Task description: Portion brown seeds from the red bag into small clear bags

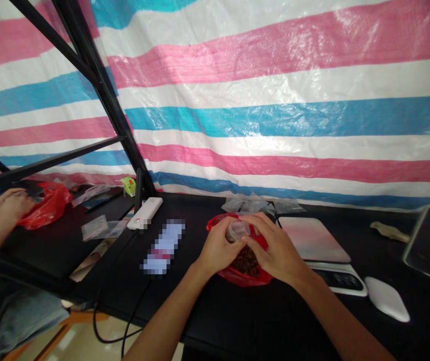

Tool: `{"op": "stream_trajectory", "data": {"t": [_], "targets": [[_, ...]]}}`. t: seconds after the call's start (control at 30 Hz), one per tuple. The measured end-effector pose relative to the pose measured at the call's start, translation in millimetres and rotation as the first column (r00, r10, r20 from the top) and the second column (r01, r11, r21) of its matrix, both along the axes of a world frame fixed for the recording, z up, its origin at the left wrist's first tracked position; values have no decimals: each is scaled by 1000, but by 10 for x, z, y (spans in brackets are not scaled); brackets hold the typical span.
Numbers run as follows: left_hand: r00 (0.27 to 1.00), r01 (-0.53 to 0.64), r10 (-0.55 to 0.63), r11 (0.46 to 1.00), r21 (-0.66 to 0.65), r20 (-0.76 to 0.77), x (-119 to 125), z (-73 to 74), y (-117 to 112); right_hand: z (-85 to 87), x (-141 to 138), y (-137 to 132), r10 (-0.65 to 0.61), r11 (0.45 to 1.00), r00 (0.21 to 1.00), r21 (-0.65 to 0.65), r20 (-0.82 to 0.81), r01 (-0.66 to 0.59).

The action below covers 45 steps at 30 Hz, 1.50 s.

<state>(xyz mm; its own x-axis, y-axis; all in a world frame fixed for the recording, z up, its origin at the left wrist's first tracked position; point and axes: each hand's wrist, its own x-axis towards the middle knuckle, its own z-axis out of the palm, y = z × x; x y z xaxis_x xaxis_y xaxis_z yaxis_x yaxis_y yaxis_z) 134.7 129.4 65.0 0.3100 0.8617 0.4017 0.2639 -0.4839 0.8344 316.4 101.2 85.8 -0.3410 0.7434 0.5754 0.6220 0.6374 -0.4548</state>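
The cup [237, 230] I'm gripping is clear, the bag [227, 273] around it bright red, the bits [248, 263] inside dark brown; the table [237, 321] is black, and the tarp [275, 115] ahead runs in pink, white and blue stripes

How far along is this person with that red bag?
Early, it seems. Done: the red bag is open. In hand: the left hand and right hand hold a small clear cup at its mouth. Left: plenty of dark pieces remain in the bag, and the clear bags behind look unfilled.
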Motion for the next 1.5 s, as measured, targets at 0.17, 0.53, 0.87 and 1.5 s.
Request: {"op": "stream_trajectory", "data": {"t": [0.17,0.53,0.87,1.5], "targets": [[999,49,-49,999,-14,-9,-8,24,-37,-2,10,7,-28,999,1000,-21,-1,28],[999,-12,13,1000,22,-41,15,55,-63,-57,-11,1,25,999,999,24,-47,-24],[964,-239,242,970,-45,111,-140,182,22,-62,112,68,-96,995,982,-29,-165,93],[782,-623,561,691,-367,-271,52,-126,-973,-47,113,45,63,989,959,-150,277,-22]]}}
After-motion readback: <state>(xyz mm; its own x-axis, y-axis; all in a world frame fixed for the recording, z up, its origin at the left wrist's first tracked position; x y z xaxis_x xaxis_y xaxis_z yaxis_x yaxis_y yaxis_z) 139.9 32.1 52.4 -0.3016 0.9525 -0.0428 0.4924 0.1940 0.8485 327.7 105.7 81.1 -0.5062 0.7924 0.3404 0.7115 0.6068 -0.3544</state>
